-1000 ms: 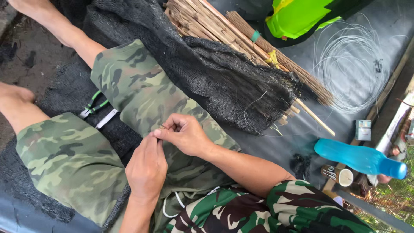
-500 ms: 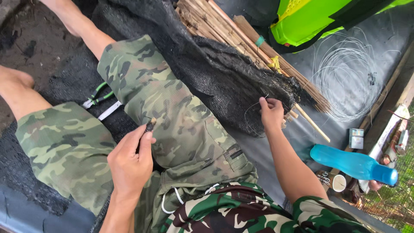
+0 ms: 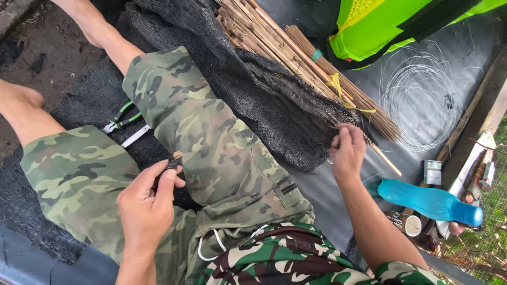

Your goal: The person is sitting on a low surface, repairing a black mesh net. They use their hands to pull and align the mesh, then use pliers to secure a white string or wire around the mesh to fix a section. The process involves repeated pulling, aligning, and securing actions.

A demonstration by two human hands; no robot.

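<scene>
Hands apart: left hand [image 3: 148, 203] pinching small stick piece w/ black netting [image 3: 274, 105] at lap; right hand [image 3: 347, 150] pinching thin wire at netting edge. Small white-green box [image 3: 432, 172] far right, near blue bottle [image 3: 429, 202].

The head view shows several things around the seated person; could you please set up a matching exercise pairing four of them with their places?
Things:
1. Blue plastic bottle
2. Green-handled pliers
3. Coil of thin wire
4. Bundle of thin bamboo sticks

Places:
A. between the knees, on black mesh netting
B. lying on its side at the far right
C. partly tucked under the netting, top centre
D. spread on the dark sheet, upper right

Pairs: 1-B, 2-A, 3-D, 4-C
</scene>
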